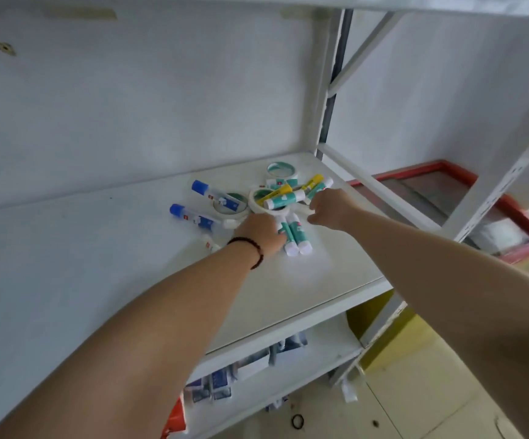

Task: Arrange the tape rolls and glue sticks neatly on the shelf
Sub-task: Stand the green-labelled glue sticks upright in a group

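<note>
Both arms reach out to the pile (pixel 276 198) on the shelf (pixel 336 274). Left hand (pixel 261 231) grips two glue sticks (pixel 293 234) beside it; right hand (pixel 329 209), fingers curled, pinches a tape roll (pixel 302 210) at its edge.

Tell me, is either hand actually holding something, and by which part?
It cannot be told for sure. The left hand rests on the upper ends of two teal glue sticks, and the right hand curls at a tape roll rim; fingers are hidden.
</note>
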